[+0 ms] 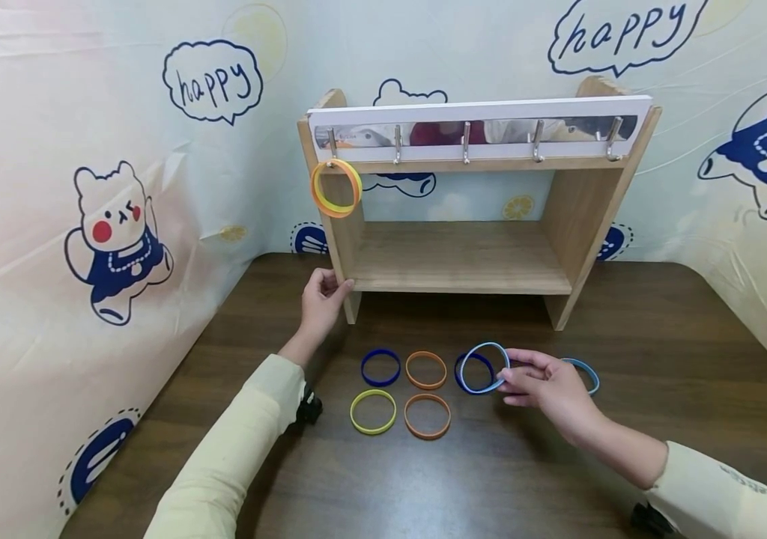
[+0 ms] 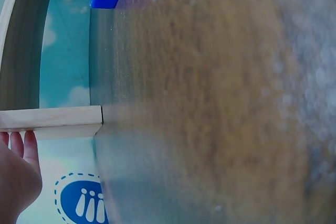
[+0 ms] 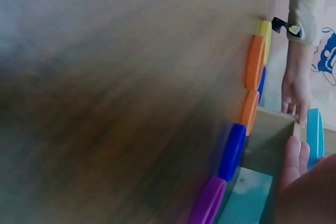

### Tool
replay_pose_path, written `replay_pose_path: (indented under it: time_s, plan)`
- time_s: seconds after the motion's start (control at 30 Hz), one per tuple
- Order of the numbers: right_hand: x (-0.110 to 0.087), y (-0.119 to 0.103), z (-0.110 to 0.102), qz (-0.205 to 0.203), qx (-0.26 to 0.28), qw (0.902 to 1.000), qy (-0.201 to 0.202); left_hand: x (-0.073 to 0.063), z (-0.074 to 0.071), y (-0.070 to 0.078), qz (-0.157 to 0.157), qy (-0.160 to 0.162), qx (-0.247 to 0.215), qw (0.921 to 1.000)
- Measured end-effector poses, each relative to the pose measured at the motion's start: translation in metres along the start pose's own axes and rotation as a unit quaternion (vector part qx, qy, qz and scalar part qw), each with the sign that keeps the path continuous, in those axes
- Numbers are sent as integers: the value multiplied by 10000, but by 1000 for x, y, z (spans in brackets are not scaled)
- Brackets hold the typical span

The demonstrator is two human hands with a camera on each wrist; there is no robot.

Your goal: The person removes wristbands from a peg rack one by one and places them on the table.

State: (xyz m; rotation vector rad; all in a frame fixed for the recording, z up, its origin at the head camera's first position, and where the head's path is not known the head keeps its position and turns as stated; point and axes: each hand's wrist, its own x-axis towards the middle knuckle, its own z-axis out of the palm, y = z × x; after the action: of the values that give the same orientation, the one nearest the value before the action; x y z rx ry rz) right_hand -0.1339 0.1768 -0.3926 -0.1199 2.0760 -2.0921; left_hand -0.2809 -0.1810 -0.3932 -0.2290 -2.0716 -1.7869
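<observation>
My right hand (image 1: 552, 389) pinches a light blue wristband (image 1: 484, 344) between thumb and fingers, upright above the table. Behind it lies a dark blue wristband (image 1: 462, 361), partly covered. At the left, my left hand (image 1: 321, 303) holds the side panel of a wooden rack (image 1: 461, 258), its thumb at the front edge; fingers (image 2: 30, 148) touch the panel's outer face in the left wrist view. A yellow and an orange wristband (image 1: 338, 212) hang together from the rack's leftmost hook (image 1: 332, 142). The other hooks (image 1: 467, 142) carry nothing.
Left of my right hand lie another dark blue wristband (image 1: 380, 383), two orange wristbands (image 1: 426, 387) and a yellow one (image 1: 373, 432). A light blue wristband (image 1: 589, 368) is half hidden behind that hand. The right wrist view also shows a purple band (image 3: 207, 203).
</observation>
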Motion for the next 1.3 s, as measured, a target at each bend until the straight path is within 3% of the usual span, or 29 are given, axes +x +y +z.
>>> replay_pose_path:
  time_s: [0.2,0.27,0.57,1.1,1.3]
  plan:
    - [-6,10,-6,139,-90,9998,-100,10,0,-27,-19,69,-148,9999]
    - [-8,14,-8,176,-104,9997,-127,10,1,-29,-7,110,-90,9999]
    - [-11,25,-10,284,-197,9981,-510,11,1,-31,37,153,3,9999]
    - [-15,32,-7,616,-507,9932,-846,10,0,-33,92,153,21,9998]
    - [-15,35,-8,630,-600,9917,-946,11,0,-32,-34,98,33,9999]
